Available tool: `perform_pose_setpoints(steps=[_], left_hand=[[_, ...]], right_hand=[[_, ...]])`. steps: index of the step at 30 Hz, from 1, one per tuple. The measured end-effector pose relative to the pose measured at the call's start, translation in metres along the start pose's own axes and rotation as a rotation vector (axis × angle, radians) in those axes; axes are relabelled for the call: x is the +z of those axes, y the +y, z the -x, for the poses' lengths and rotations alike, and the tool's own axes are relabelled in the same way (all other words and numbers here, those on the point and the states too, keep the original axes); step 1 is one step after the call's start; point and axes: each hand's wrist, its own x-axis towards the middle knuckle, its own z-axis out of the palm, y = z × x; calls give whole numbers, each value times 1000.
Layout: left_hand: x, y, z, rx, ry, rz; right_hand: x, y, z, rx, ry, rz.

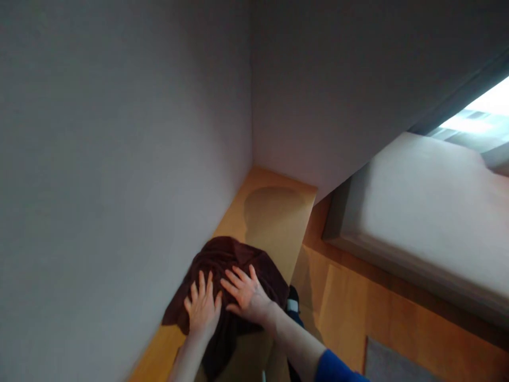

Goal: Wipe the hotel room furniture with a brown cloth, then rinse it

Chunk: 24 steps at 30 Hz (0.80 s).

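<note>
A dark maroon cloth lies bunched and creased on a light wooden surface along the wall; whether it is a garment or a towel I cannot tell. My left hand rests on the cloth's near left part, fingers spread. Just to its right, my right hand lies on the same cloth with its fingers apart. Neither hand grips the fabric. A darker fold of fabric hangs down below, between my forearms.
Grey walls meet in a corner behind the wooden surface. To the right are a wooden floor, a large pale block-like piece and a bright window. A grey mat lies at the bottom. My foot shows beside the wooden edge.
</note>
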Motion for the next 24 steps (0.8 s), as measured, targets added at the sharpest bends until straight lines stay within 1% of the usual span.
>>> perform_pose_setpoints(steps=[2, 5, 8, 10, 13, 15, 17, 19, 21, 24], left_hand=[[-20, 35, -48, -17, 4, 34], [-48, 92, -116, -16, 43, 92], [-70, 145, -178, 17, 99, 158], [-82, 176, -216, 39, 130, 198], [-101, 218, -267, 76, 148, 254], [-112, 243, -295, 89, 141, 297], [-122, 264, -314, 68, 114, 338], [-127, 280, -321, 46, 96, 365], [-128, 292, -314, 75, 94, 376], [-125, 305, -283, 233, 79, 380]], right_hand=[[-31, 41, -20, 50, 58, 66], [-80, 104, -43, 131, 135, 167], [-130, 162, -62, 185, 202, 254], [-157, 196, -73, 208, 231, 312], [-186, 237, -84, 243, 263, 369], [-195, 255, -86, 270, 296, 373], [-197, 264, -84, 301, 343, 363], [-194, 264, -78, 356, 391, 348], [-187, 257, -68, 452, 433, 331], [-171, 241, -46, 628, 492, 327]])
